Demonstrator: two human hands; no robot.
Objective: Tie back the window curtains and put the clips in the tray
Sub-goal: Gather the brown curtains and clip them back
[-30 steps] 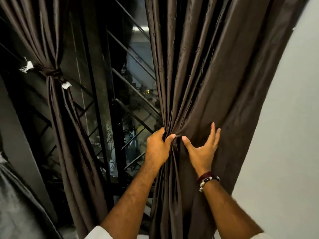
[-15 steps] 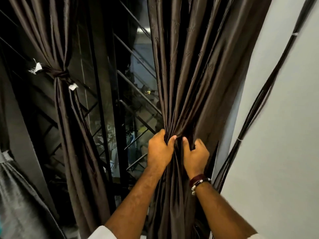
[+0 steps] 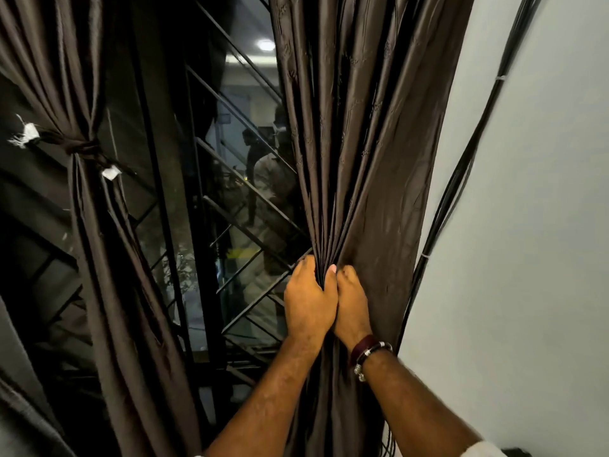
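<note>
- A person's two bare forearms reach up from the bottom edge toward a dark brown curtain [image 3: 362,143] hanging at twelve to one o'clock in the head view.
- The left hand [image 3: 309,301] is curled tight round the gathered pleats at about five o'clock from centre, thumb tip showing pale against the cloth.
- The right hand [image 3: 352,308] sits just beside it, touching it, fingers also wrapped round the same bunch — the folds fan upward from the two fists.
- A dark red band and a metal bracelet [image 3: 370,352] circle the right wrist.
- At nine o'clock a second brown curtain [image 3: 108,258] is already bound by a knotted tie-back [image 3: 82,148] of matching cloth, with frayed white ends sticking out.
- Between the curtains is a window [image 3: 230,192] with slanted black bars; its glass shows dim shapes and a ceiling light.
- At three o'clock, black cables [image 3: 461,179] run down a pale wall [image 3: 527,258] — close beside the held curtain's edge.
</note>
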